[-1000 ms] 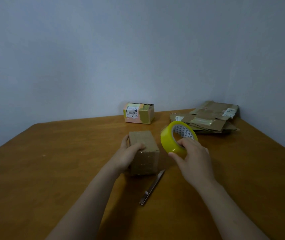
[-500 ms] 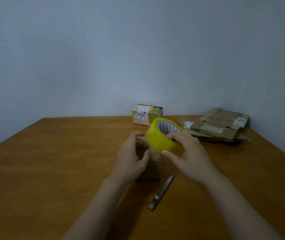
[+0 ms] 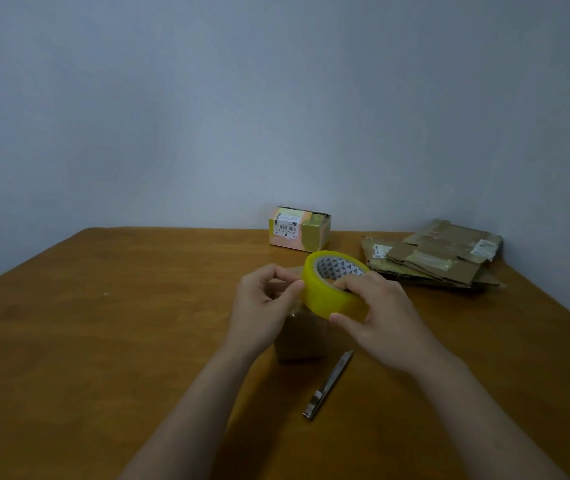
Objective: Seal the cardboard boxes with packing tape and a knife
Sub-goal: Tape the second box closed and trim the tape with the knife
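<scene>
Plain indoor room, home or small office; I cannot tell which. Bare grey-blue walls (image 3: pixel 276 98) meet in a corner behind my wooden table (image 3: pixel 103 341). Flattened cartons (image 3: pixel 442 261) and a labelled box (image 3: pixel 299 228) lie at its far edge.

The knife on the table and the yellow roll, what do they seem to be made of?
The knife looks like bare metal: silvery grey, with a dull sheen along its slim body. The yellow roll looks like glossy, slightly see-through plastic film wound on a core, probably card, printed with grey triangles inside.
</scene>
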